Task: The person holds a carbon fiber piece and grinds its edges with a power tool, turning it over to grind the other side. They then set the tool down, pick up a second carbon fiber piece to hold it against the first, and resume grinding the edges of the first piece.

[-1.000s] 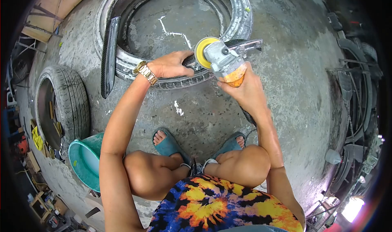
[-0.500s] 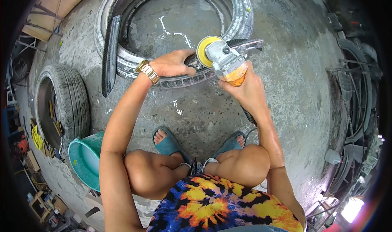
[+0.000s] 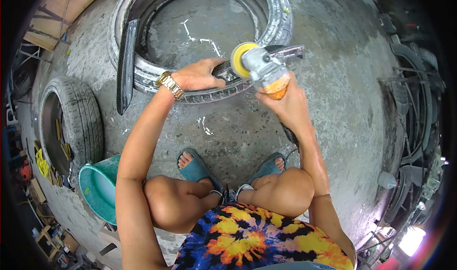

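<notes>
My right hand (image 3: pixel 291 106) grips an angle grinder (image 3: pixel 261 63) by its orange-and-grey body. The grinder's yellow disc (image 3: pixel 239 60) meets a dark carbon-patterned strip (image 3: pixel 291 52) that lies across the near rim of a tyre (image 3: pixel 282 25). On the strip's left part, my left hand (image 3: pixel 199 75) has its thumb on the near side and its fingers on the far side, holding it against the tyre. A gold watch (image 3: pixel 169 84) circles that wrist. Left of this hand, a second carbon-patterned piece (image 3: pixel 125 70) leans over the tyre's edge.
Another tyre (image 3: pixel 85 113) stands on the floor at the left, with sticks and a yellow cloth (image 3: pixel 42 163) by it. A green bucket (image 3: pixel 84 179) of liquid is beside my left knee. Car parts (image 3: pixel 419 103) line the right side. A cord runs near my right foot.
The grinder and right hand have shifted very slightly to the right along the strip. My left hand keeps its hold, and the whole view has drifted a little.
</notes>
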A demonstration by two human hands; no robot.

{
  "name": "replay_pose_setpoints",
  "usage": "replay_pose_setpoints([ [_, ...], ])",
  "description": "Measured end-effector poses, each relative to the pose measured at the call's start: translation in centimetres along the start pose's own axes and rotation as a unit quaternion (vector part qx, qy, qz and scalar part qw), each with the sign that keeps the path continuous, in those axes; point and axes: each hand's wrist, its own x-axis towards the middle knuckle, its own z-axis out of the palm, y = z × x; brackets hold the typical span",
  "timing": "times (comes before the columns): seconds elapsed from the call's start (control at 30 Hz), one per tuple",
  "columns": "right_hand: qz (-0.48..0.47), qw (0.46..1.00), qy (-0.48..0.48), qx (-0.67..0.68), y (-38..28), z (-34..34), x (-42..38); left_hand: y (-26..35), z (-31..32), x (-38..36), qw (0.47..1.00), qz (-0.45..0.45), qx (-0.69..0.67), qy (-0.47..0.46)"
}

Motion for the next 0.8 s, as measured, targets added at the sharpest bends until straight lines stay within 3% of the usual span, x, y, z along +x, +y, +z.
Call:
replay_pose_setpoints([
  [0.1, 0.032, 0.998, 0.054, -0.011, 1.2, -0.8, 0.3, 0.6, -0.5, 0.1, 0.998, -0.036, -0.011, -0.046],
  [0.2, 0.019, 0.996, 0.082, -0.005, 1.7, -1.3, 0.3, 0.2, -0.5, 0.1, 0.999, -0.022, 0.001, -0.036],
  [0.3, 0.038, 0.997, 0.061, -0.016, 1.4, -1.2, 0.0, 0.0, -0.4, 0.2, 0.999, -0.018, 0.004, -0.031],
  [0.47, -0.01, 0.999, 0.021, -0.024, 1.2, -0.3, -0.1, -0.2, -0.2, 0.3, 0.999, -0.029, 0.014, -0.03],
  [0.57, 0.019, 0.999, -0.01, -0.035, 0.1, -0.3, -0.1, 0.3, -0.3, 0.2, 0.999, -0.032, 0.024, -0.025],
  [0.8, 0.015, 0.999, 0.04, -0.026, 1.8, -0.6, 0.6, -0.6, 0.0, 0.3, 1.0, -0.004, 0.025, -0.015],
])
